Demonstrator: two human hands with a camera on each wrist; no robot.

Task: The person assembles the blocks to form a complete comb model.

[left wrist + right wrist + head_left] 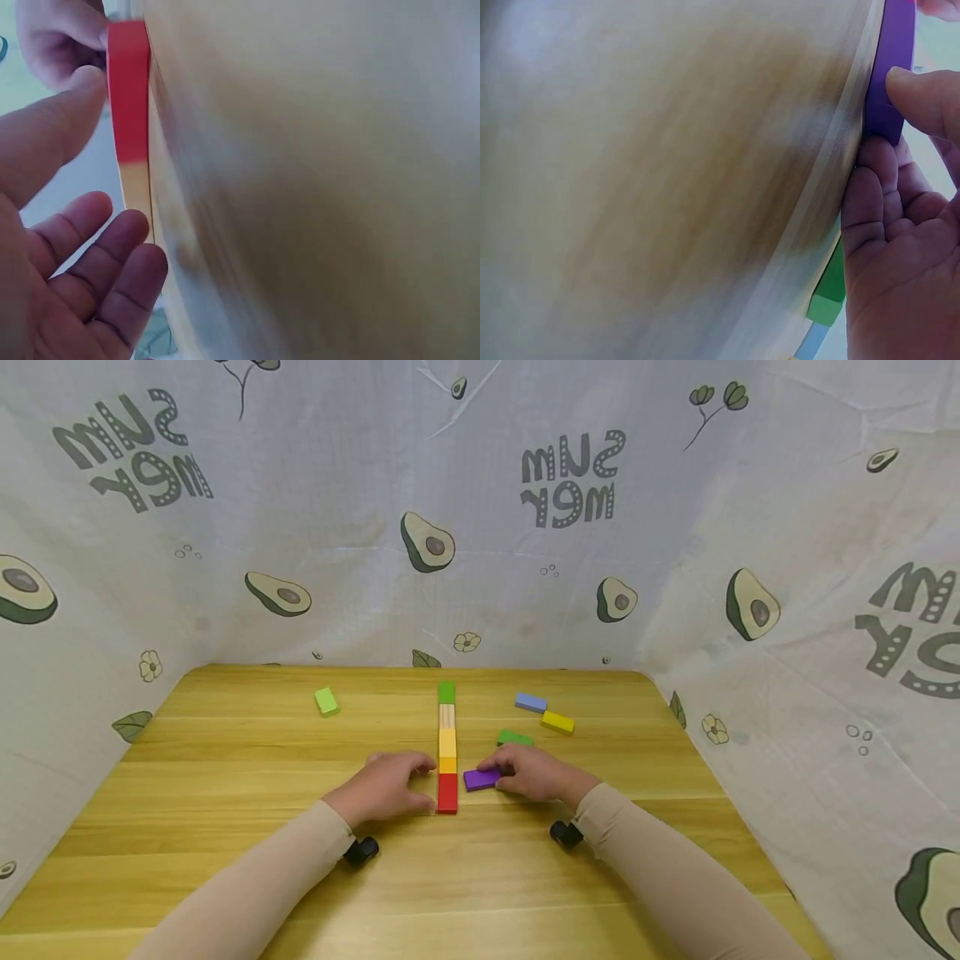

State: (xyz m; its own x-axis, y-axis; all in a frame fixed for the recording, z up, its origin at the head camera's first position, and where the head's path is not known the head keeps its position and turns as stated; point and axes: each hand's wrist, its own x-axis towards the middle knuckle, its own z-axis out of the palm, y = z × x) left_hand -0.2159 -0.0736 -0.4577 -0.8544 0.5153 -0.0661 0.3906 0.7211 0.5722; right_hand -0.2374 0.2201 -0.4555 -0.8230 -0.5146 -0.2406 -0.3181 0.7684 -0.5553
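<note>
A straight row of flat blocks runs away from me on the wooden table, with a red block (447, 794) at the near end. Beyond it come an orange block (447, 765), a pale yellow one (447, 742), a bare-wood one (447, 717) and a dark green one (447, 692). Just left of the row, my left hand (387, 786) holds nothing, its thumb and fingers spread apart beside the red and orange blocks. My right hand (532, 772) pinches the right end of a purple block (886, 82), which lies crosswise to the right of the row.
Beyond my right hand lies a green block (515, 738). Farther back, a blue block (531, 702) and a yellow block (558, 722) sit close together. A light green block (326, 702) is at the back left. A printed white cloth (337, 627) surrounds the table.
</note>
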